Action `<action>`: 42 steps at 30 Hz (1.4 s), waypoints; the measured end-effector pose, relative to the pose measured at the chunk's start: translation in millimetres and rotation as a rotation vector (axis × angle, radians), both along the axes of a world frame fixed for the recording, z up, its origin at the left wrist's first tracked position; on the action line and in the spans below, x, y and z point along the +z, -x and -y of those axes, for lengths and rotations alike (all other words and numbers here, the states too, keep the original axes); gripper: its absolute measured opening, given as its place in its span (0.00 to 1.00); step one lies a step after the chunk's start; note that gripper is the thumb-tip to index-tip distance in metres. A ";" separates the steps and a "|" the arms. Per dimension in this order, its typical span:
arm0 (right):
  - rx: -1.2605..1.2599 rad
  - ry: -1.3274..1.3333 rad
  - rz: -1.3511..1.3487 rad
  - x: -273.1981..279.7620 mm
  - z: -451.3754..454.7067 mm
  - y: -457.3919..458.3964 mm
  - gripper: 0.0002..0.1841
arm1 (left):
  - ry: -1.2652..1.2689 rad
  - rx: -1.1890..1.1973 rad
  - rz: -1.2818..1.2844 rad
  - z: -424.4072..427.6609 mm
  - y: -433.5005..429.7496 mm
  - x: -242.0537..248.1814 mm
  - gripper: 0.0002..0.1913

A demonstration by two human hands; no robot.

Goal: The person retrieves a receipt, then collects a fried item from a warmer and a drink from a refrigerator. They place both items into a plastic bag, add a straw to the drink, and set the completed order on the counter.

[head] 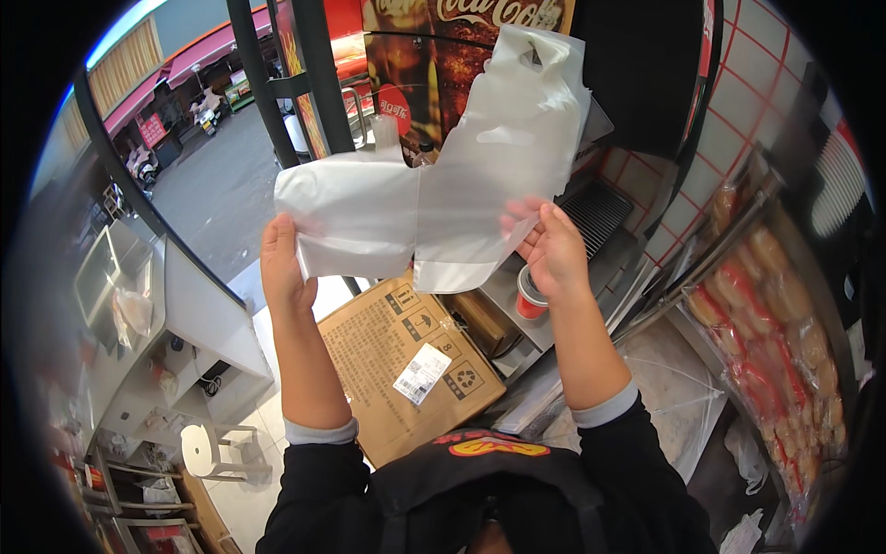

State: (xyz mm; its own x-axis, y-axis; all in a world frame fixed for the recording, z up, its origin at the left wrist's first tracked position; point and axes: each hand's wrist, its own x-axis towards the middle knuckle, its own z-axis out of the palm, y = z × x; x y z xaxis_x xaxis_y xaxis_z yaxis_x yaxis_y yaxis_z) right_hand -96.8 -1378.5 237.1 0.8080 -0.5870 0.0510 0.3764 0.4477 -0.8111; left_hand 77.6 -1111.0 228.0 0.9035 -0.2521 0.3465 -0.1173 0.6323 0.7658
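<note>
A thin white translucent plastic bag (349, 201) is stretched between my hands above a cardboard box. My left hand (284, 260) grips its left edge, thumb in front and fingers behind. At the other side, my right hand (554, 249) pinches a loose edge of the plastic between thumb and fingers; some fingertips show blurred through the film. A seam runs down near the middle. Behind its right part hangs a stack of similar white bags (547, 90) with punched handle holes. Where the held bag ends and the stack begins is hard to tell. A red paper cup (531, 294) with a lid stands just below my right hand.
The large cardboard box (408, 374) lies in front of my body. A dark ribbed grate (597, 216) sits on the right counter. Packaged buns (768, 332) fill a rack further right. A white stool (214, 451) stands on the floor at left; a Coca-Cola cabinet (429, 76) is ahead.
</note>
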 end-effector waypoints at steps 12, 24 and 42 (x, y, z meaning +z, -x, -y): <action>0.048 0.403 -0.188 2.4 4.2 -11.7 0.14 | -0.192 -0.315 0.065 -37.1 -4.4 -17.3 0.19; -0.141 0.849 -0.053 30.9 -0.9 2.6 0.12 | -0.239 0.107 0.074 -20.1 7.3 -26.3 0.14; 0.699 1.321 0.021 37.0 -8.0 36.7 0.08 | -0.186 0.030 0.584 -33.0 45.9 12.0 0.14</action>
